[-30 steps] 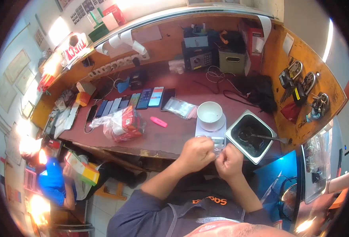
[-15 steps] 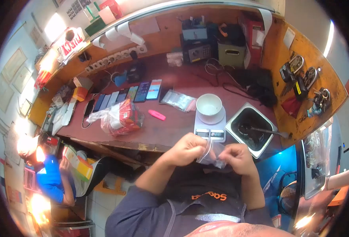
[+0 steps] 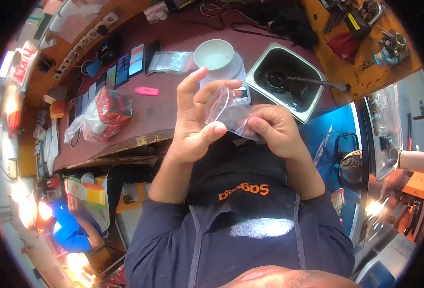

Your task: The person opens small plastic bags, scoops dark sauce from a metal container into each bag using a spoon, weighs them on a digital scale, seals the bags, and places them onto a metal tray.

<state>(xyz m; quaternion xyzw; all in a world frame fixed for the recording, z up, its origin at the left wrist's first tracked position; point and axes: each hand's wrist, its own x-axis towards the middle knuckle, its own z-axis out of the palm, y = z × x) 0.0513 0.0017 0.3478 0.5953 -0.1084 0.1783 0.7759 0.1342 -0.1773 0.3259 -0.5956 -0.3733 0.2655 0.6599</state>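
Note:
A small clear plastic bag (image 3: 227,111) is held in front of my chest, its mouth spread open. My right hand (image 3: 276,129) pinches the bag's lower right side. My left hand (image 3: 195,115) is beside the bag's other side, fingers and thumb spread apart, gripping nothing. Just beyond the hands, a white bowl (image 3: 214,54) sits on a white scale (image 3: 236,72), partly hidden by my left fingers. To its right stands a metal tray (image 3: 251,81) with dark contents and a spoon-like tool (image 3: 317,81) resting in it.
On the red desk (image 3: 166,110) are clear packets (image 3: 169,62), a pink marker (image 3: 147,90), phones (image 3: 136,60) and a plastic-wrapped red package (image 3: 108,115). Padlocks and keys (image 3: 389,45) lie at the right. A person in blue (image 3: 72,228) sits at the lower left, holding a yellow-green box.
The view has tilted down and shifted. My left hand has come off the bag and its fingers have spread. The bag has been raised and its mouth has opened, with my right hand still on it.

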